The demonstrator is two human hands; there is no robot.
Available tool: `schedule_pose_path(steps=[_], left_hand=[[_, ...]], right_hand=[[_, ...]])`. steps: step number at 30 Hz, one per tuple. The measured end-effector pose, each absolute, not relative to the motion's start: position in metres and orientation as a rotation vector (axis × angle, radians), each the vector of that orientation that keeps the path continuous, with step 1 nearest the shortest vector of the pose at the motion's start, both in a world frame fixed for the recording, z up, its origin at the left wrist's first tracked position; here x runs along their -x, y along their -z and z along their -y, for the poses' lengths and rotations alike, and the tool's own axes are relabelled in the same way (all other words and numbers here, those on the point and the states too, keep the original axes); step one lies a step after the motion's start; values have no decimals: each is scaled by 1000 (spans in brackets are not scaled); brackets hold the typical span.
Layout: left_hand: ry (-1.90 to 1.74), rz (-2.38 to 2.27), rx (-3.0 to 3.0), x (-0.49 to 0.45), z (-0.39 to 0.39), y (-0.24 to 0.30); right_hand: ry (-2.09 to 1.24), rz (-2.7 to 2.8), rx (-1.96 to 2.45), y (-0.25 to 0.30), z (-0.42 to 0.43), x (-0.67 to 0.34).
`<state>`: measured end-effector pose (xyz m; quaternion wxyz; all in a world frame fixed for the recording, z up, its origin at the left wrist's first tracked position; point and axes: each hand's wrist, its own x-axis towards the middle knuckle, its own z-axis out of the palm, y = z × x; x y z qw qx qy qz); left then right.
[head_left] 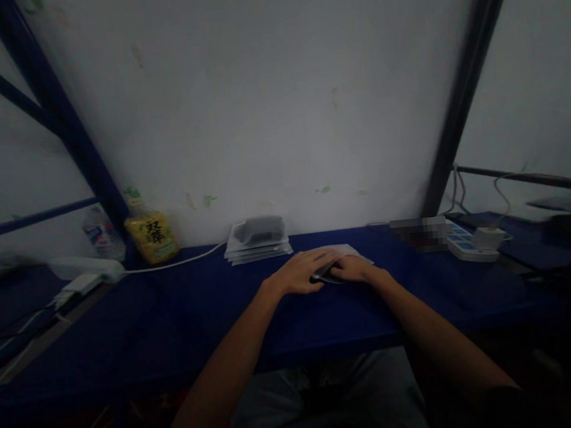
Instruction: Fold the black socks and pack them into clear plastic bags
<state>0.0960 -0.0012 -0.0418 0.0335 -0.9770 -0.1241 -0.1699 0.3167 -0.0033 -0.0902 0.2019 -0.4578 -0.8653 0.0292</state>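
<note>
Both my hands rest together on the blue table (174, 317), on top of a clear plastic bag (349, 251) with a small dark item (323, 276) between them. My left hand (303, 271) lies over the bag's left part, fingers curled down onto the dark item. My right hand (353, 269) meets it from the right, fingers bent and pinching the same item. A stack of similar clear bags (258, 243) with a dark item inside lies just behind, against the wall.
A yellow-labelled bottle (150, 232) and a clear bottle (101, 233) stand at the back left by a blue rack post (74, 139). A white power strip (83, 268) with cables lies left; another power strip (470, 241) lies right.
</note>
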Motion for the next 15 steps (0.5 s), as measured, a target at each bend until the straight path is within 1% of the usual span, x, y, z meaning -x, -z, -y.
schedule_pose_path(steps=[3, 6, 8, 11, 15], left_hand=[[682, 496, 2900, -89, -14, 47], [816, 564, 2781, -87, -25, 55], [833, 523, 2733, -89, -27, 58], [806, 471, 2672, -92, -26, 62], [801, 563, 2587, -94, -24, 63]], right_hand=[[-49, 2318, 1283, 85, 0, -324], [129, 2221, 1325, 81, 1, -320], [222, 2222, 1304, 81, 4, -314], [276, 2260, 1309, 82, 8, -307], [335, 2198, 1320, 78, 12, -306]])
